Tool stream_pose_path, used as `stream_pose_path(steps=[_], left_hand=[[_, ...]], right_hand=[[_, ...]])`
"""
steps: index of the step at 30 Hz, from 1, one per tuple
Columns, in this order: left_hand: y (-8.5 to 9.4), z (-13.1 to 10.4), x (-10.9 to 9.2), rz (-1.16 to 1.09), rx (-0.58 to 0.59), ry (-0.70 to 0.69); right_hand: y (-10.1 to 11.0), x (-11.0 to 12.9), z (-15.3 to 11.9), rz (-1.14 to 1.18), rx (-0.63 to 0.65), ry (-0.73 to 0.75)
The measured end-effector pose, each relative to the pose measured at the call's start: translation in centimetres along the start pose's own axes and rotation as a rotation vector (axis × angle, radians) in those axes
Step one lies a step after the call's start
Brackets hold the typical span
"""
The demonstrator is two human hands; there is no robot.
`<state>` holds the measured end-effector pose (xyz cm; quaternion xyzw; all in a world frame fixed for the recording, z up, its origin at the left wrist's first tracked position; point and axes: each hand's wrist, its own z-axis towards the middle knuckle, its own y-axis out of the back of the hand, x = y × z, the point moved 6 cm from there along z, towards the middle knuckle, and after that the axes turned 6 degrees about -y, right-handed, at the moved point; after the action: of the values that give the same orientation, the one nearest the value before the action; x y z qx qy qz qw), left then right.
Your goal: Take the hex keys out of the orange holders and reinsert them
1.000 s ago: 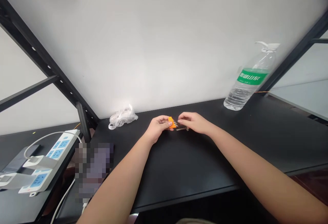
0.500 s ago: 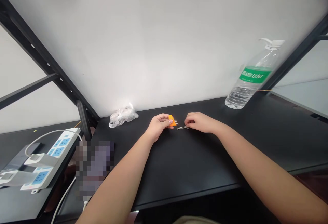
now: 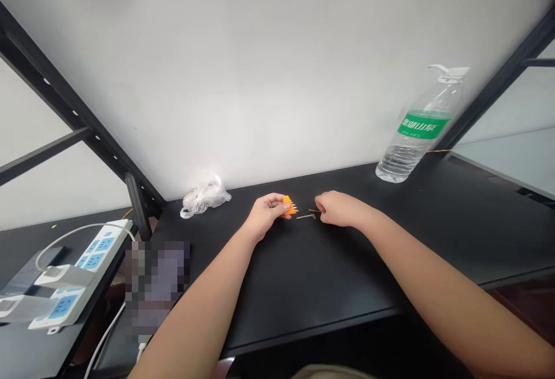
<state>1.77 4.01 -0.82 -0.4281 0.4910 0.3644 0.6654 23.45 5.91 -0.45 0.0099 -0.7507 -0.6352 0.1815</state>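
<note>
Head camera: the left hand [image 3: 264, 216] grips an orange holder [image 3: 288, 204], several metal pins [image 3: 295, 206] already in it, too small to count; the right hand [image 3: 340, 208] pinches a thin rod [image 3: 314, 211], while a bent key [image 3: 306, 217] lies loose on the counter [image 3: 321, 275].

The person's left forearm [image 3: 203, 304] and right forearm [image 3: 433, 280] are bare, broad toward the lower corners and slimmer mid-frame. The left hand [image 3: 262, 217] and right hand [image 3: 344, 209] are bare too. Drab beige cloth [image 3: 332, 372] curves across the bottom centre.
</note>
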Motion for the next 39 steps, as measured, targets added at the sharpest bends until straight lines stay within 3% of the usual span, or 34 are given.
stream_pose_path(steps=[10,28,39], left_hand=[[-0.2,0.0,-0.4,0.008,-0.004,0.005],[-0.3,-0.1,-0.4,0.07,-0.003,0.014],[-0.7,-0.2,-0.5,0.112,0.032,0.022]], right_hand=[[3.5,3.7,-2.0,0.434,-0.237,0.305],[4.9,5.0,-3.5,0.293,-0.4,0.486],[5.1,5.4,-3.8,0.388,-0.34,0.467]])
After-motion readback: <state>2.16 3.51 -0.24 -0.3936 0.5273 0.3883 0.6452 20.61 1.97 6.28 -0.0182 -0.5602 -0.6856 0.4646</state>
